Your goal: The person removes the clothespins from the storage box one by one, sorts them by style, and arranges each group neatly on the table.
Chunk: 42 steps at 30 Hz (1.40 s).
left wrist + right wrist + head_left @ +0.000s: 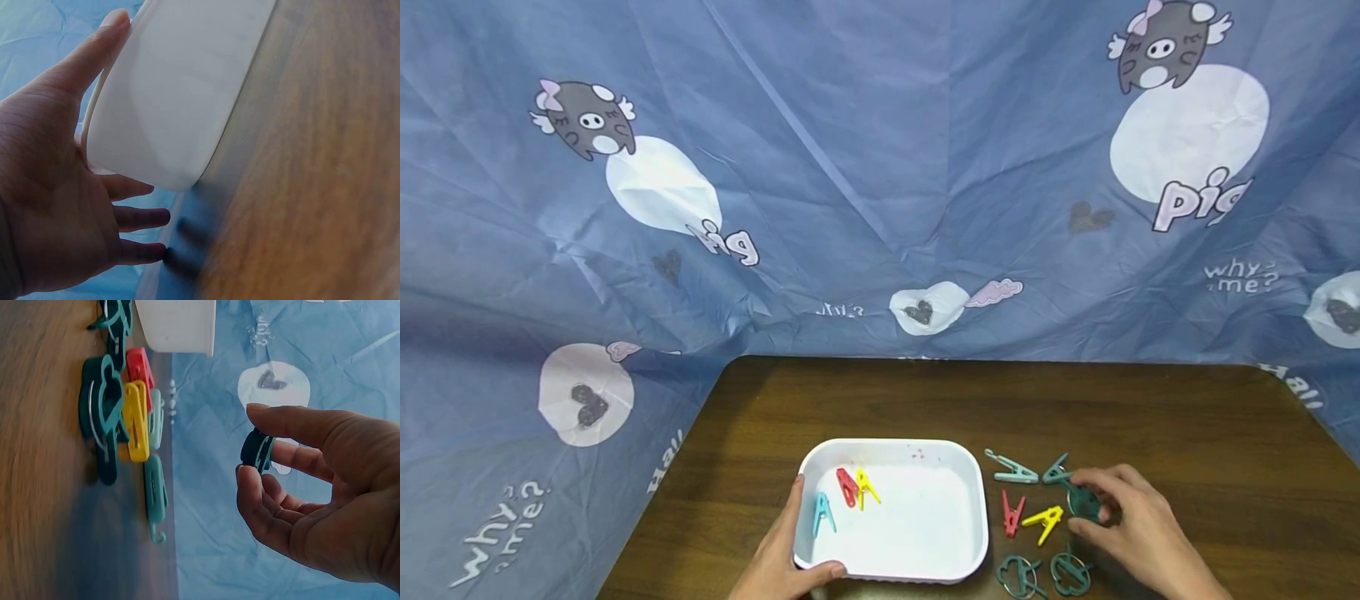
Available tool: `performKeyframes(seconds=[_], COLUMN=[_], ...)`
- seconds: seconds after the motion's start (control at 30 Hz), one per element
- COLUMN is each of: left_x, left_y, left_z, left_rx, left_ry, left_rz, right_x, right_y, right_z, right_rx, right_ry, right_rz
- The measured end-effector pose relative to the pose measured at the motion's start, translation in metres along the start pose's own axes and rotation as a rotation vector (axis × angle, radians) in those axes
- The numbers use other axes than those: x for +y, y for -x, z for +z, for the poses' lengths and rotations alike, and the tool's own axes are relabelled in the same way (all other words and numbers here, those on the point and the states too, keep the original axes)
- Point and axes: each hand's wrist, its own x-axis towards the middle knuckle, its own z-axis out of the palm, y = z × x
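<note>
My left hand [790,554] rests at the near left corner of a white plastic tray [917,575], its thumb along the front rim. In the left wrist view, straight spread fingers [142,219] extend past the tray's end. Inside lie a red clothespin [847,487], a yellow one [867,488] and a blue one [823,514]. Right of the tray, my right hand [1131,517] pinches a dark green clip [257,450] between thumb and fingers, raised off the table. Beside it lie a teal clothespin [1056,471] and a yellow clothespin [1043,524].
Also on the wooden table [865,400] are a pale green hooked clothespin [1017,472], a red clothespin [1012,515] and two dark green cloud-shaped clips with wire rings, one [1021,577] left of the other [1070,573]. A blue printed cloth [850,167] hangs behind.
</note>
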Motion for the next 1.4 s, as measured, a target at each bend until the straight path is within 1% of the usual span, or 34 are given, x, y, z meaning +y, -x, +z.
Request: performKeyframes(seconds=[0.17,0.3,0.53,0.7,0.87,1.07,1.13,1.3,1.4], left_x=[0.001,0.002,0.003,0.002,0.003,0.003,0.003,0.003,0.002], left_y=[0.0,0.0,0.0,0.0,-0.001,0.0,0.0,0.001,0.001], left_z=[0.0,0.0,0.0,0.0,-0.001,0.0,0.0,0.0,0.0], left_rx=[0.011,0.009,0.007,0.007,-0.005,-0.009,-0.009,-0.009,-0.01], left_ry=[-0.002,0.002,0.001,-0.007,0.002,0.006,0.007,0.009,0.011], left_rz=[0.007,0.001,-0.006,-0.001,-0.01,-0.02,-0.022,-0.025,-0.028], right_x=[0.011,0.02,0.032,0.042,0.049,0.055,0.056,0.06,0.061], right_y=[0.005,0.008,0.014,0.017,0.02,0.023,0.022,0.021,0.022], right_z=[-0.003,-0.004,-0.008,-0.008,-0.006,-0.003,-0.003,-0.001,0.001], right_rx=[0.024,0.022,-0.066,-0.105,-0.148,-0.171,-0.209,-0.341,-0.387], right_ry=[0.021,0.044,0.068,0.089,0.105,0.123,0.126,0.108,0.099], right_rz=[-0.007,-0.006,0.074,0.092,0.103,0.106,0.119,0.193,0.215])
